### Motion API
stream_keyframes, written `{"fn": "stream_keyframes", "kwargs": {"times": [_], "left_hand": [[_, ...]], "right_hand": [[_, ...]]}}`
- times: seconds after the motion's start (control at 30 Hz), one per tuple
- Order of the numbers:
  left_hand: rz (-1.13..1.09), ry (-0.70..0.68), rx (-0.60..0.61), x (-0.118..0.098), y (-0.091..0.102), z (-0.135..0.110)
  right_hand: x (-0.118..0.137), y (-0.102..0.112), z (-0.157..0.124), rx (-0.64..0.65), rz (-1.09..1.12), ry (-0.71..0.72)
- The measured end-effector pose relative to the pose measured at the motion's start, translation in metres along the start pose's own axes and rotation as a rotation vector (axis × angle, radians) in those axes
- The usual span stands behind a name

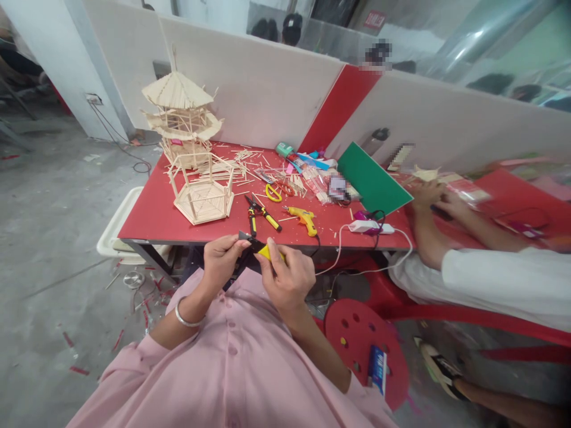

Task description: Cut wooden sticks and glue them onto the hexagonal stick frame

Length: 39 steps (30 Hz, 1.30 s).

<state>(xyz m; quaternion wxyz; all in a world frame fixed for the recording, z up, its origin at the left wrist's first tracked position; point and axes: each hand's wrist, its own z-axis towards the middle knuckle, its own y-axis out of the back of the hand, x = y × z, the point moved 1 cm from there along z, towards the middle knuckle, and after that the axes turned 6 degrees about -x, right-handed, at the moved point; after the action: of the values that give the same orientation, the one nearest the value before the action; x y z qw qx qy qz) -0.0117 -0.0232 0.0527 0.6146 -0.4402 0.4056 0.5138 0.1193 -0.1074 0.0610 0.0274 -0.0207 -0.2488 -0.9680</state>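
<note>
Close to my chest, just off the table's front edge, my right hand is closed around a yellow-and-black cutter. The cutter's dark flat end points toward my left hand. That hand is closed in a pinch beside this end; whatever its fingers hold is too small to make out. Beyond my hands, yellow-handled pliers lie spread on the red table. A yellow glue gun rests right of them. At the left stands a hexagonal stick frame with upright posts.
Behind the frame rises a tiered stick pagoda. Loose sticks, scissors and a green board occupy the table. A white power strip trails cords over the edge. A co-worker's arms are at the right, near a red stool.
</note>
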Motion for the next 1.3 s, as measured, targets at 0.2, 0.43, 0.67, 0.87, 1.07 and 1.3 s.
{"fn": "stream_keyframes", "kwargs": {"times": [0.2,0.43,0.67,0.87,1.07,1.3], "left_hand": [[-0.043,0.182,-0.104,0.018,-0.001,0.004],[-0.413,0.509,0.004,0.027,-0.002,0.014],[-0.534,0.578,-0.044,0.03,0.005,0.022],[-0.576,0.593,-0.099,0.028,0.024,0.032],[-0.636,0.581,-0.233,0.031,0.038,0.036],[-0.643,0.497,-0.269,0.034,0.038,0.034]], "right_hand": [[-0.008,-0.015,0.004,0.078,-0.107,-0.055],[-0.053,-0.078,0.042,0.602,-0.041,-0.517],[-0.057,-0.172,0.091,0.876,-0.056,-0.409],[-0.054,-0.229,0.117,0.875,-0.009,-0.374],[-0.045,-0.184,0.086,0.51,0.248,-0.354],[0.014,-0.078,-0.003,0.849,1.039,-0.718]]}}
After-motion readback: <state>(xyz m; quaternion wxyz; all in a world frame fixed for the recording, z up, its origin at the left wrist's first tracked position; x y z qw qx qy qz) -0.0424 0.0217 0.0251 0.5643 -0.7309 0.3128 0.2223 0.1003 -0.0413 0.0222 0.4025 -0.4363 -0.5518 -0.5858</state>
